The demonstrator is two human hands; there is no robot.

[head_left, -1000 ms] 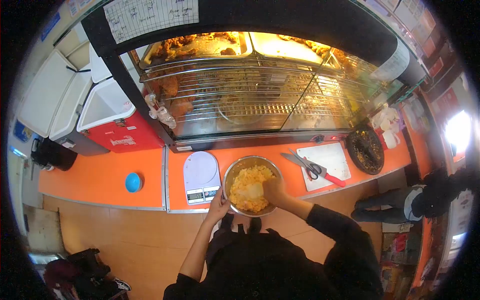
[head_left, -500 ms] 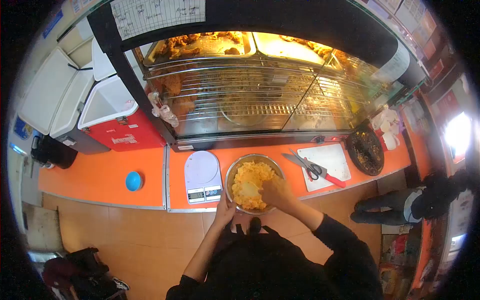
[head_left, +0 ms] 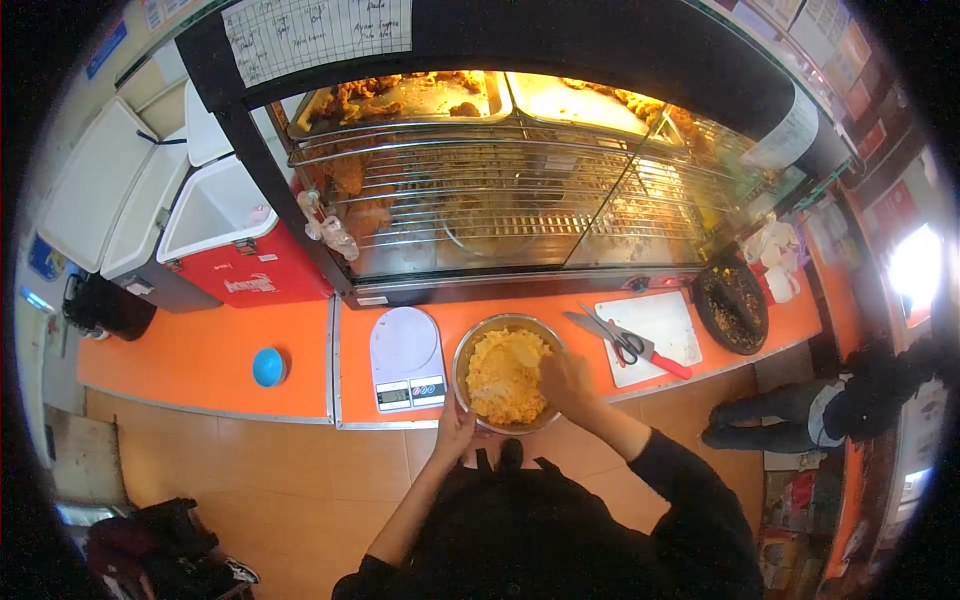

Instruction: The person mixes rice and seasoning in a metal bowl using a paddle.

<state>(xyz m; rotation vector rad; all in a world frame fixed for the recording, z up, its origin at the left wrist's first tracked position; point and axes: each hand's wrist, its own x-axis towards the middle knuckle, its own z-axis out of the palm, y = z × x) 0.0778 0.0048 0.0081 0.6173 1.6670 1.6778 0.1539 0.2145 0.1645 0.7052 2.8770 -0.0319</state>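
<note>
A metal bowl [head_left: 463,345] full of crumbly yellow-orange food, like rice [head_left: 495,385], sits at the front edge of the orange counter. My left hand [head_left: 457,428] grips the bowl's near left rim. Over the right side of the bowl, my right hand [head_left: 568,385] is closed around a spoon [head_left: 525,350], its pale rounded end at the food near the far side. The spoon's handle is hidden in the fingers. Just left of the bowl lies a white kitchen scale [head_left: 406,345].
Right of the bowl are a white cutting board [head_left: 665,325], scissors [head_left: 625,345] and a red-handled knife [head_left: 668,363], then a dark round stone mortar [head_left: 730,308]. A blue bowl [head_left: 269,367] stands left. Behind is a glass food warmer [head_left: 500,200]. A person [head_left: 800,415] is at right.
My right hand has moved the spoon from the middle of the food toward the bowl's far right side. My left hand stays at the rim.
</note>
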